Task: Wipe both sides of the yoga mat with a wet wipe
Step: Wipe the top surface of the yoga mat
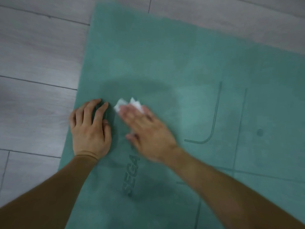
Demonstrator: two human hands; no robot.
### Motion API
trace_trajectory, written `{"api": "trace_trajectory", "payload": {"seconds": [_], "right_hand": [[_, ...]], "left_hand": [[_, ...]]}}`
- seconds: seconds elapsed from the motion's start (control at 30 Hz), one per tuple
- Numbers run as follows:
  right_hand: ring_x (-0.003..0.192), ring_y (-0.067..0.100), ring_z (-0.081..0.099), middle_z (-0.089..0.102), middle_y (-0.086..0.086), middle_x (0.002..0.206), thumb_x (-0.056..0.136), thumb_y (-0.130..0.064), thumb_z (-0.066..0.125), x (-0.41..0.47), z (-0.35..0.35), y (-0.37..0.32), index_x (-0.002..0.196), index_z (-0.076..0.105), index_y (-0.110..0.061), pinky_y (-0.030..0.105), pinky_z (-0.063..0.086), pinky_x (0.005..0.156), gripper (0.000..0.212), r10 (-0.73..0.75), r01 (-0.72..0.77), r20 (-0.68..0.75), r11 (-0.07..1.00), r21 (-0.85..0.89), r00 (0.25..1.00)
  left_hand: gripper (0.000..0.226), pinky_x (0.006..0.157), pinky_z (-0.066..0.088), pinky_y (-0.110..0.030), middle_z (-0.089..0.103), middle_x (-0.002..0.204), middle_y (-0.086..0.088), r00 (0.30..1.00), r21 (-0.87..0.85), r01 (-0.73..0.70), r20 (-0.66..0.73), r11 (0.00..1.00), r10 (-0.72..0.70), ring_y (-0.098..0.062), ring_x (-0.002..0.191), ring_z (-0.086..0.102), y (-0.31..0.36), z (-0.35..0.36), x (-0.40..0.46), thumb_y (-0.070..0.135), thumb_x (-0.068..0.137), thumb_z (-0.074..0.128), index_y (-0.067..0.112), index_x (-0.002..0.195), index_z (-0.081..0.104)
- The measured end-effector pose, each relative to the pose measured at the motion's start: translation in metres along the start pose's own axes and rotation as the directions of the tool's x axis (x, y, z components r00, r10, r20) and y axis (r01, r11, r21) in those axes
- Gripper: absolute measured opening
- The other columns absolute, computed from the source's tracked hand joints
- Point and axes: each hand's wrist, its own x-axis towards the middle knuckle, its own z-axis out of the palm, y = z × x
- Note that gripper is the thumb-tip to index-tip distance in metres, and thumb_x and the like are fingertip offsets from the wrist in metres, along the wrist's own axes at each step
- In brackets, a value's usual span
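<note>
Floor (pixel 33 52): grey plank laminate, smooth, so I'd expect a thin mat to creep on it under sideways wiping load.

Yoga mat (pixel 165 60): teal, lying flat and unrolled on the floor, filling most of the view, its left edge running down past the left hand. Printed face is up, with guide lines (pixel 216 113) and a logo (pixel 132 176) reading roughly "SEGA" (partly covered). A darker arc-shaped patch above the hands looks like wet film from the wipe. Judgement: soft, floppy sheet with a grippy matte top, light for its size and no stiffness to speak of. It won't lift as a plate. To flip it for the second side, take an edge or corner with both hands and fold or roll it over.

Left hand (pixel 90 128): flat on the mat just inside the left edge, fingers straight and slightly spread, pressing down. It reads as an anchor against sliding.

Right hand (pixel 145 133): motion-blurred, palm down, fingers over the wipe, pressing it onto the mat. Whether the fingers curl round it or lie flat is hard to call through the blur.

Wet wipe (pixel 122 104): white, crumpled wad, poking out beyond the right fingertips, just beside the left hand's fingertips. Limp, thin and tear-prone, so keep it bunched under the palm.
</note>
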Motion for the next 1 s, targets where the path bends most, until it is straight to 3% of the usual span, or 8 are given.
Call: {"api": "trace_trajectory", "payload": {"seconds": [0.23,0.37,0.47,0.57,0.7,0.83,0.9,1.0], "right_hand": [[0.163,0.025,-0.002,0.003,0.012,0.175,0.109,-0.048,0.016,0.011,-0.034,0.123,0.166,0.007,-0.002,0.050,0.009,0.130,0.074,0.774,-0.781,-0.224,0.620,0.077,0.593],[0.162,0.023,-0.009,-0.001,0.012,0.175,0.111,-0.045,0.029,0.040,-0.008,-0.003,0.166,0.007,-0.004,0.046,0.006,0.131,0.072,0.307,-0.304,-0.074,0.951,0.052,0.949],[0.162,0.022,-0.010,-0.002,0.005,0.176,0.111,-0.042,0.032,0.031,-0.013,0.011,0.168,0.005,-0.011,0.044,0.008,0.131,0.070,-0.129,0.131,0.044,0.990,-0.053,0.991],[0.163,0.023,0.000,0.007,0.002,0.176,0.109,-0.043,0.034,0.025,-0.033,0.116,0.168,0.011,-0.014,0.048,0.013,0.131,0.069,0.265,-0.265,-0.103,0.964,0.018,0.959],[0.163,0.026,-0.001,0.003,0.011,0.176,0.106,-0.057,0.014,0.037,-0.048,0.161,0.166,0.008,-0.004,0.050,0.008,0.130,0.081,0.787,-0.790,-0.192,0.608,0.079,0.587],[0.163,0.029,-0.001,0.009,0.013,0.175,0.108,-0.052,0.035,0.066,-0.018,0.034,0.166,0.014,-0.003,0.049,0.009,0.130,0.079,0.197,-0.193,-0.112,0.980,0.037,0.974],[0.163,0.021,-0.002,0.008,0.007,0.176,0.110,-0.050,0.032,0.064,-0.022,0.029,0.167,0.012,-0.010,0.045,0.010,0.131,0.073,-0.169,0.170,0.027,0.983,-0.073,0.985],[0.163,0.023,0.003,0.010,0.002,0.176,0.109,-0.047,0.031,0.065,-0.034,0.116,0.168,0.012,-0.016,0.043,0.013,0.130,0.069,0.100,-0.102,-0.092,0.995,-0.020,0.991]], "left_hand": [[0.048,0.111,0.035,-0.057,0.054,0.149,-0.012,1.000,-0.021,0.001,-0.003,1.000,-0.001,-0.042,0.129,0.051,0.001,0.000,0.000,0.023,0.094,0.052,0.011,0.139,0.062],[0.048,0.110,0.036,-0.056,0.054,0.149,-0.013,1.000,-0.018,0.006,0.001,1.000,-0.006,-0.042,0.129,0.052,0.001,0.001,-0.001,0.022,0.093,0.054,0.010,0.139,0.063],[0.048,0.110,0.036,-0.056,0.055,0.148,-0.014,1.000,-0.011,-0.001,-0.006,1.000,0.001,-0.042,0.129,0.051,-0.001,0.001,-0.001,0.022,0.092,0.054,0.009,0.138,0.064],[0.048,0.111,0.036,-0.056,0.055,0.148,-0.013,1.000,-0.025,0.008,-0.007,1.000,-0.009,-0.041,0.130,0.051,0.002,0.000,0.000,0.021,0.093,0.055,0.010,0.138,0.064],[0.049,0.111,0.036,-0.056,0.055,0.149,-0.012,1.000,-0.030,0.000,0.006,1.000,0.001,-0.041,0.130,0.051,0.001,0.000,0.000,0.022,0.092,0.055,0.011,0.139,0.063],[0.050,0.112,0.035,-0.057,0.055,0.149,-0.014,1.000,-0.007,0.000,0.004,1.000,0.000,-0.042,0.129,0.051,0.002,-0.001,-0.002,0.022,0.092,0.054,0.010,0.139,0.063],[0.050,0.111,0.035,-0.057,0.055,0.149,-0.014,1.000,-0.013,-0.001,-0.007,1.000,0.001,-0.043,0.129,0.051,0.001,-0.001,0.000,0.022,0.092,0.054,0.009,0.139,0.064],[0.051,0.111,0.036,-0.057,0.056,0.148,-0.013,1.000,-0.025,-0.013,0.000,1.000,0.013,-0.042,0.129,0.051,-0.001,0.001,0.001,0.022,0.091,0.056,0.012,0.140,0.065]]}}
